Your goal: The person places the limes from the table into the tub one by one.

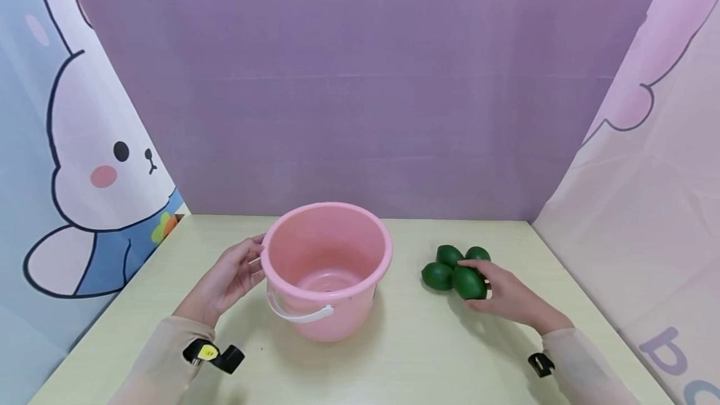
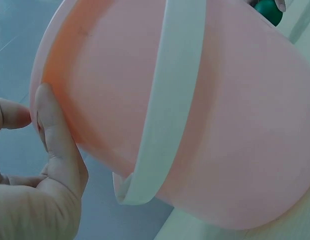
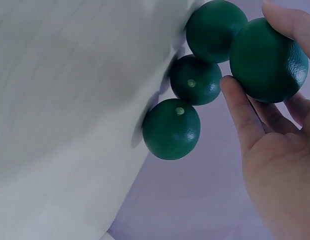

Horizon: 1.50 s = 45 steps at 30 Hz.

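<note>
A pink bucket stands upright on the table with nothing inside it. Its white handle hangs down over the near side. My left hand pinches the bucket's rim at the left, thumb and a finger on either side of it in the left wrist view. To the right of the bucket, my right hand grips a dark green lime between thumb and fingers. Three more limes lie close together on the table just beyond it, overlapped by the held one in the head view.
The pale wooden table ends at a purple backdrop. A cloth printed with a rabbit hangs on the left, and a pale printed cloth on the right. Black straps are worn on the wrists.
</note>
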Tool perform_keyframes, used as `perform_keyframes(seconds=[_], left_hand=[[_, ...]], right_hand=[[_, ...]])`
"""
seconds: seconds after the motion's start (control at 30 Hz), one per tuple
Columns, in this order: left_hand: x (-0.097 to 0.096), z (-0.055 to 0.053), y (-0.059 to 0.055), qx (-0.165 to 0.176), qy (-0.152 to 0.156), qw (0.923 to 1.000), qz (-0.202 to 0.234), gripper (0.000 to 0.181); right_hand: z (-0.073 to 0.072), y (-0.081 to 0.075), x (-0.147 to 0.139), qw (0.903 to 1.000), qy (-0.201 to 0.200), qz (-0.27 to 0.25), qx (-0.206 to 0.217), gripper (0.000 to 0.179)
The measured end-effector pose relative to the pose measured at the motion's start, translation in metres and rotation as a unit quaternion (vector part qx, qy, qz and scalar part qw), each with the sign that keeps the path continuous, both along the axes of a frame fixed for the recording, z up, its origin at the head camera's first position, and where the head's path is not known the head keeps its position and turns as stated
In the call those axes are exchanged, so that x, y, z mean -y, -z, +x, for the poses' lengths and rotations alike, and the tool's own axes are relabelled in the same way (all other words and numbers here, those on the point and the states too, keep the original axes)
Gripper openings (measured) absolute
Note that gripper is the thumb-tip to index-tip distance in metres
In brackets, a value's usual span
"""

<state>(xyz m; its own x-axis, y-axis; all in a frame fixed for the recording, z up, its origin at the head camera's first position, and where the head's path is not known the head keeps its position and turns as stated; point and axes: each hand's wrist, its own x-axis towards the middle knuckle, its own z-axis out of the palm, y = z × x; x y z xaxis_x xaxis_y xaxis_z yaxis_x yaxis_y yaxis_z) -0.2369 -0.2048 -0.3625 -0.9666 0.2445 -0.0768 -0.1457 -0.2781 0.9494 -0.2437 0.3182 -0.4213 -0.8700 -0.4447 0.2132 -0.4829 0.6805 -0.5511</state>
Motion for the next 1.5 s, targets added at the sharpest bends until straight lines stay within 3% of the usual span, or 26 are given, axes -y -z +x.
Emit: perform_keyframes(seconds=[0.33, 1.13, 1.5], left_hand=[[0.001, 0.0, 0.002, -0.007, 0.001, 1.0, 0.004, 0.046], [0.001, 0.001, 0.002, -0.009, 0.003, 0.9998, 0.017, 0.035], [0.001, 0.002, 0.001, -0.004, -0.001, 0.9999, 0.01, 0.035]], right_hand=[[-0.004, -0.008, 0.004, 1.0, -0.006, -0.003, -0.001, 0.074], [-0.002, -0.041, 0.019, 0.9972, -0.03, 0.009, -0.069, 0.074], [-0.002, -0.058, 0.026, 0.9979, -0.029, 0.005, -0.058, 0.076]])
